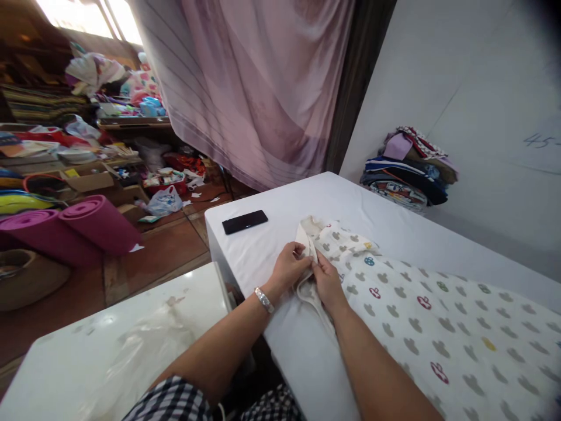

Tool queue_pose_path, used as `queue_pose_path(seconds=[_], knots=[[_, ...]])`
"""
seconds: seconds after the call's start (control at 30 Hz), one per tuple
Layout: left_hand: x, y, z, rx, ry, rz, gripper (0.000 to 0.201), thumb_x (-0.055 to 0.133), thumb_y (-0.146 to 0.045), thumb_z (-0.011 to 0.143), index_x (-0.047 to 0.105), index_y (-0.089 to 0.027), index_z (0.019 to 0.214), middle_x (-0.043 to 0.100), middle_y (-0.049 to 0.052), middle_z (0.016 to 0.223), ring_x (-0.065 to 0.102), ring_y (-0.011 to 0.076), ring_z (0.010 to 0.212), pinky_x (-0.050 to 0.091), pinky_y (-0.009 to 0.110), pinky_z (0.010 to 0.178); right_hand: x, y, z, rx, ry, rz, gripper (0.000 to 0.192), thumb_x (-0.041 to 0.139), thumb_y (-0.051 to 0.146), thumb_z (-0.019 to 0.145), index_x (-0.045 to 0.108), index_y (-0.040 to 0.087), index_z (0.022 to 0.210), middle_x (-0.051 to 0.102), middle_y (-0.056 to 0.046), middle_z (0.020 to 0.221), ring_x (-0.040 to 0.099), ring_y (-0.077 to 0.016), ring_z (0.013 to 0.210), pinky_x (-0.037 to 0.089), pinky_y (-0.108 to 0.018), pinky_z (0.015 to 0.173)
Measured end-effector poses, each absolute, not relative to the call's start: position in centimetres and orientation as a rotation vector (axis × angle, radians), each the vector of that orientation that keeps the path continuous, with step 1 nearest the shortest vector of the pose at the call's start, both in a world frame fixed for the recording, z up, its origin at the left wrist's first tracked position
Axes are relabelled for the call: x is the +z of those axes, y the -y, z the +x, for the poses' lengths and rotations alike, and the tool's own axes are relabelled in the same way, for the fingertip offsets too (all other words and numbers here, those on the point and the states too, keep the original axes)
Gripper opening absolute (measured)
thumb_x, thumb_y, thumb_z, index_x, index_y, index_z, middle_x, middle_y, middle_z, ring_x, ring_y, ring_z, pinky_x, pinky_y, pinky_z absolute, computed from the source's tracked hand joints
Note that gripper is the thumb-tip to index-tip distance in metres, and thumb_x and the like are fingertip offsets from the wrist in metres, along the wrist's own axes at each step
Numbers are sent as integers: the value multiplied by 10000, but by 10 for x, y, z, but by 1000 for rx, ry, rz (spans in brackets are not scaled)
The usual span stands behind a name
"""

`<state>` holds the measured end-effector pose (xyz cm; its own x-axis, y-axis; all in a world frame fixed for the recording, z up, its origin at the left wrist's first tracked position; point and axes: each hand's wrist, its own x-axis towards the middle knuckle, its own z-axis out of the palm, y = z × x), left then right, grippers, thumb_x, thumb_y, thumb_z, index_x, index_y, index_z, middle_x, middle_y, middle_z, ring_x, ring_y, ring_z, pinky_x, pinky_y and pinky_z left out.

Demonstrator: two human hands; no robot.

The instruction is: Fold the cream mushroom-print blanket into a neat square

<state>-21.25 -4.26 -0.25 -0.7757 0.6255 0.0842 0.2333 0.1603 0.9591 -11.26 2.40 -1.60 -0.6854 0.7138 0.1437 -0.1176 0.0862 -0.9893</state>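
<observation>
White printed garment (416, 318) lies across a table (302, 202), its pale edge (303, 235) pinched by left hand (291, 266) and right hand (329, 282), fingertips together; apparently mid-adjustment, the next move calls for steady grips.

A pale wall (482, 64) with handwriting (540, 140) fills the right side. At the far middle hangs a pinkish curtain (263, 88), beside a dark upright strip (362, 76). Bright light enters through a window (83, 17) at far left. Reddish tiled floor (164, 241) spreads across the left, between a white-covered table (315, 196) and clutter (94, 169).
</observation>
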Motion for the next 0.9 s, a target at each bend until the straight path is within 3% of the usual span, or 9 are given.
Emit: queue_pose_path(seconds=[0.17,0.4,0.53,0.9], knots=[[2,45,-215,1595,-2238,926,140,595,-288,742,639,-180,819,621,23,748,534,138,653,406,257,627,-16,-21,-114,1637,1755,-606,502,547,371,808,542,244,1293,510,-6,1362,400,-206,1310,212,-400,1149],[8,49,-213,1831,-2131,944,184,512,-297,790,618,-171,710,578,-1,648,494,125,617,387,233,582,-8,-17,-112,1504,1652,-733,528,477,371,856,460,224,1362,451,-23,1412,362,-202,1337,212,-404,1152],[13,51,-204,1857,-1994,946,166,530,-309,797,610,-174,745,580,-11,647,492,113,594,399,218,561,-11,-7,-112,1524,1794,-604,544,502,342,852,435,231,1381,425,-21,1431,346,-207,1347,224,-403,1153],[19,54,-198,1891,-1769,826,147,534,-290,779,603,-164,811,540,-31,634,449,85,538,386,196,502,-9,2,-110,1630,1927,-435,739,472,169,820,162,302,1477,159,49,1544,132,-170,1422,128,-438,1186]])
